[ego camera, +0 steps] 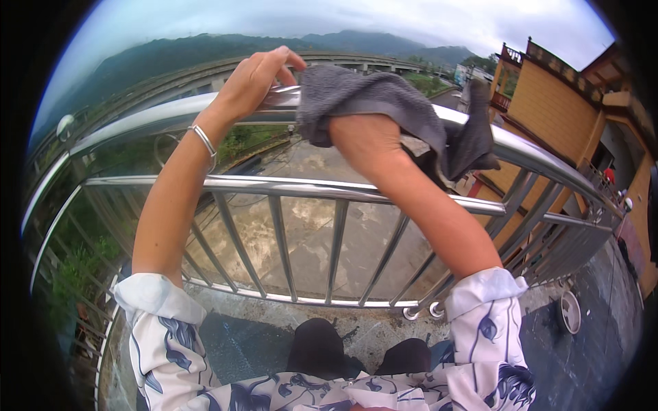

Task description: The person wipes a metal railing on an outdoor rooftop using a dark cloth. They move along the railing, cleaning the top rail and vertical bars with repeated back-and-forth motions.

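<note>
A dark grey towel is draped over the top rail of a shiny metal railing. My right hand is under the towel and grips it against the rail; its fingers are hidden by the fabric. One end of the towel hangs loose on the right, past my wrist. Just left of the towel, my left hand is at the top rail with its fingers bent and somewhat apart, holding nothing that I can see. Whether its palm touches the metal is unclear.
Below runs a second rail with upright bars. Beyond the railing lies a concrete yard at a lower level. A yellow building stands to the right. On the tiled floor at right is a round basin.
</note>
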A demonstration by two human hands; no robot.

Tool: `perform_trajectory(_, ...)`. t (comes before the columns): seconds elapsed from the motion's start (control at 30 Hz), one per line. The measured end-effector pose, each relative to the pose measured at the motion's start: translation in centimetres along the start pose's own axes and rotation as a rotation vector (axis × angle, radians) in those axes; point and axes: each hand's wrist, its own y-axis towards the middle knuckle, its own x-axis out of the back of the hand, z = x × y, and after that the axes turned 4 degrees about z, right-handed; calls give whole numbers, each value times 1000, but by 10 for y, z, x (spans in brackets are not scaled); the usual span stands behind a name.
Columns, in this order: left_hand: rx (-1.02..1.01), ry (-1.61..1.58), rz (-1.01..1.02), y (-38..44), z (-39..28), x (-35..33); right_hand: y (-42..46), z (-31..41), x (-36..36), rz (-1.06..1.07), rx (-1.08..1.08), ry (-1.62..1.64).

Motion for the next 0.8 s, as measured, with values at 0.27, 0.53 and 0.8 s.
perform_trajectory(0.27,245,345,-314,-21,89,105,111,135,-32,-75,-35,347)
perform_trajectory(0.53,475,644,-124,-36,85,109,-147,-154,30,199,-235,-239)
perform_trajectory(0.8,433,681,-137,-32,85,100,-223,-196,104,-983,-1225,1456)
